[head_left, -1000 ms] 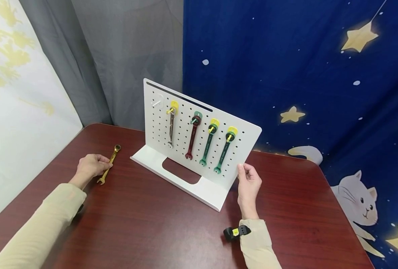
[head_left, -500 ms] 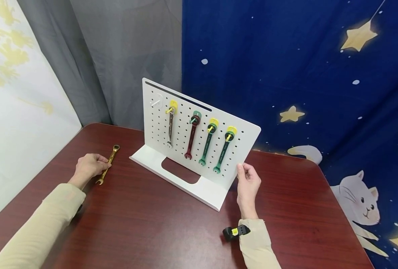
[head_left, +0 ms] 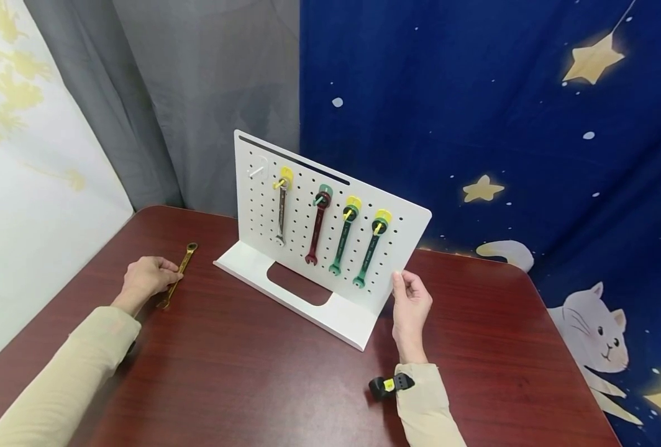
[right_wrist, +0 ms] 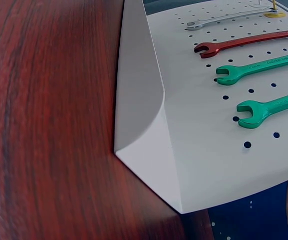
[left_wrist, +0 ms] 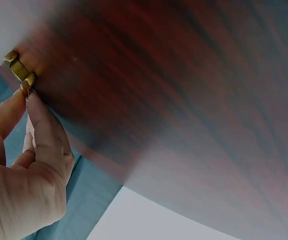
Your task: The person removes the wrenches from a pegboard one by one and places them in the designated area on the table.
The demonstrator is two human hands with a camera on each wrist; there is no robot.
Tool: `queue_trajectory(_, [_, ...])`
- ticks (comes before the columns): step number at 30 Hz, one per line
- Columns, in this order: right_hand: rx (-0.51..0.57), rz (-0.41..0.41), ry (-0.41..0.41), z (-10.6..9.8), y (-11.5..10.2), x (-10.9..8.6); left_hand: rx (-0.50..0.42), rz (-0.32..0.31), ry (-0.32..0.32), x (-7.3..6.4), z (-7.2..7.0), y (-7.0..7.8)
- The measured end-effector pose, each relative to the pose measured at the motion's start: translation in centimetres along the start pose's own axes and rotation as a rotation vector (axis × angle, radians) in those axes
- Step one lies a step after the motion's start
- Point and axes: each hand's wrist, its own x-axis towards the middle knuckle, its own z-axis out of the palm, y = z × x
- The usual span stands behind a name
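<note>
Gold wrench turned slightly; pegboard holds four others.

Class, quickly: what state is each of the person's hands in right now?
Left hand: holding the gold wrench, pinched between thumb and fingers.
Right hand: holding the white pegboard by its right edge.

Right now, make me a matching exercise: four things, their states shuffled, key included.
Things
1. Gold combination wrench
2. Red combination wrench
3. Clear hook
4. White pegboard

States
A. Edge gripped by the right hand
B. Hanging from a green hook
C. Bearing no wrench
D. Pinched by the left hand

Pairs
1-D, 2-B, 3-C, 4-A
</note>
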Motion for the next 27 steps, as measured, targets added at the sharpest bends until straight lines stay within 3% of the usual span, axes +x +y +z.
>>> queue_trajectory(8, [-0.012,0.006,-0.003,0.2,0.0,-0.1,-0.026,-0.015,-0.029,-0.4,0.0,-0.5])
queue_trajectory(12, [-0.015,0.006,-0.004,0.2,0.0,-0.1,0.029,0.004,0.017,-0.6,0.0,-0.4])
queue_trajectory(15, [-0.017,0.002,-0.004,0.2,0.0,-0.1,0.038,0.067,0.1,-0.7,0.2,0.3])
queue_trajectory(19, [-0.026,-0.011,-0.001,0.1,0.0,0.0,-0.057,0.213,0.187,-0.8,0.8,2.1])
queue_trajectory(22, [-0.027,-0.014,0.001,0.0,-0.1,0.0,-0.146,0.298,0.206,-0.8,1.4,3.7])
queue_trajectory(27, [0.003,-0.007,0.001,0.0,0.0,-0.1,-0.301,0.352,0.192,-0.8,2.6,6.3])
